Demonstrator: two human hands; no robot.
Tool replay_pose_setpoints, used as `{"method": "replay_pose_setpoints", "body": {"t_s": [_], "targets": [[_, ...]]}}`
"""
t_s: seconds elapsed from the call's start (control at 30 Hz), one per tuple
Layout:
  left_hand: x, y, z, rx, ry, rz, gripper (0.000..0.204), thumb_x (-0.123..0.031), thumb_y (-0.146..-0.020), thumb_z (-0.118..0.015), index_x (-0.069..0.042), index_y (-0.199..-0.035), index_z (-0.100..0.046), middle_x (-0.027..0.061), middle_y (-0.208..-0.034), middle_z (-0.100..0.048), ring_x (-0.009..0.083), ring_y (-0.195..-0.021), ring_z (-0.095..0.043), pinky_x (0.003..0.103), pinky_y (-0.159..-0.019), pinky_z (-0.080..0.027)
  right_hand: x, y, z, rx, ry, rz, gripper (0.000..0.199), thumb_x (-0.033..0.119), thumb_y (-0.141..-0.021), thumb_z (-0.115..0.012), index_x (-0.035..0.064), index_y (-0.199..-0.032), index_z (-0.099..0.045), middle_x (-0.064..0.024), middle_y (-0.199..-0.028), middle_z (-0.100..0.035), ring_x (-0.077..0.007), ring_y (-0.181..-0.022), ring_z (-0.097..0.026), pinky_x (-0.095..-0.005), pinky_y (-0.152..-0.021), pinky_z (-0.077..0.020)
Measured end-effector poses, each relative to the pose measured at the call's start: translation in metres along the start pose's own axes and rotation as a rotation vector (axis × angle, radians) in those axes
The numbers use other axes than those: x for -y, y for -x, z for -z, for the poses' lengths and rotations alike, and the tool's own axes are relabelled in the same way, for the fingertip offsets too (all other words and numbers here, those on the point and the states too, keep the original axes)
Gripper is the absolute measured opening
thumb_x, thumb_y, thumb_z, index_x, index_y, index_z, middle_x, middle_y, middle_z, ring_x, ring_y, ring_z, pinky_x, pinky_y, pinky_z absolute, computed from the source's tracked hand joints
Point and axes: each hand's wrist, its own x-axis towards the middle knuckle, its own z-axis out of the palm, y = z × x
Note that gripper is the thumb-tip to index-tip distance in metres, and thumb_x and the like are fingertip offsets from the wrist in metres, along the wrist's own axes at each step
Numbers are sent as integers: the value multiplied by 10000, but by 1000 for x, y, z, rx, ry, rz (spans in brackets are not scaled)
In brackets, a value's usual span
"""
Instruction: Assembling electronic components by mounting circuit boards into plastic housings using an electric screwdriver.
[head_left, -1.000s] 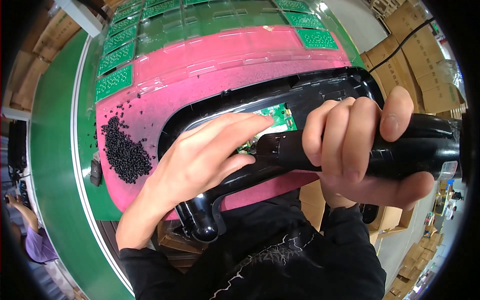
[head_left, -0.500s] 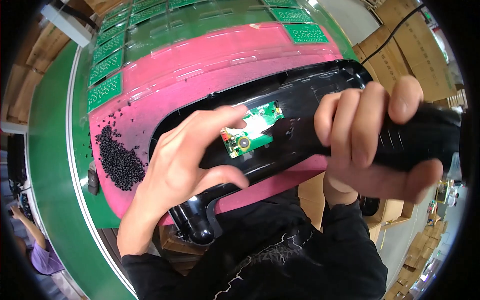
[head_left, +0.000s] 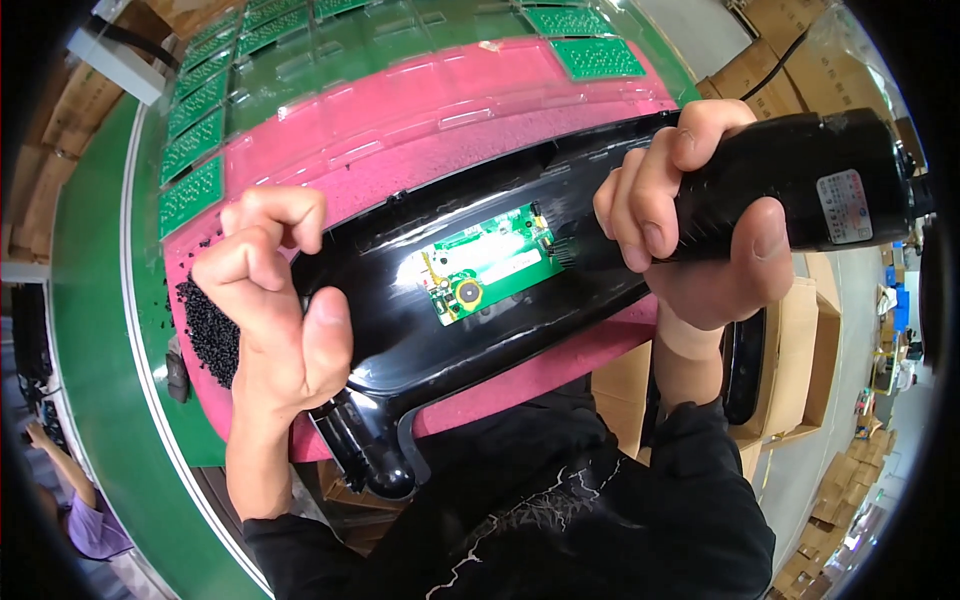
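My right hand is wrapped round a black power screwdriver with a pale label. The tool lies nearly level, its nose toward the right edge of a green circuit board; the bit's contact cannot be made out. That board sits inside a long black plastic housing with a rounded handle-like end at lower left. My left hand is by the housing's left end, clear of the board. Its fingers are curled in and the thumb is raised; whatever is in the palm is hidden.
Under the housing lies a pink mat on a green table. A pile of small black parts is beside my left hand. Clear trays hold green boards at the back. Open cartons stand at right; another person is at far left.
My left hand has drawn back leftward from the board and curled its fingers. My right hand has shifted the screwdriver slightly left and up, its label now showing. The view has shifted slightly.
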Motion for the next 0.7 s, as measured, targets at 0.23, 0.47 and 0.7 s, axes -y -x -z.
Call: {"method": "replay_pose_setpoints", "body": {"t_s": [0.23, 0.47, 0.7], "targets": [[-9, -10, 4, 0, -207, 20, 397, -21, -805, -602, -82, -1070, -313, 155, -962, -483, 233, -845, -408, 395, -799, -331, 1, 3, -3, -87, -74, -45, 582, 612, -860, -590, 68, -1021, -461, 5, -586, -465, -100, -425, -409, -265, -455, -355], [-18, -13, 1, 106, -515, 115, 434, -17, -748, -704, -28, -1147, -534, 154, -1093, -564, 344, -1014, -520, 436, -898, -389, -2, 0, -12, -12, 63, -100, 592, 605, -851, -629, 65, -1029, -468, 15, -583, -462, -90, -437, -410, -257, -443, -349], [-16, -9, 5, 306, -506, 308, 340, -95, -846, -664, -8, -1154, -550, 175, -1014, -605, 364, -975, -584, 433, -829, -460, -3, -3, -12, 66, 33, -51, 602, 603, -868, -617, 52, -1066, -476, 17, -584, -466, -87, -457, -421, -244, -466, -359]]}}
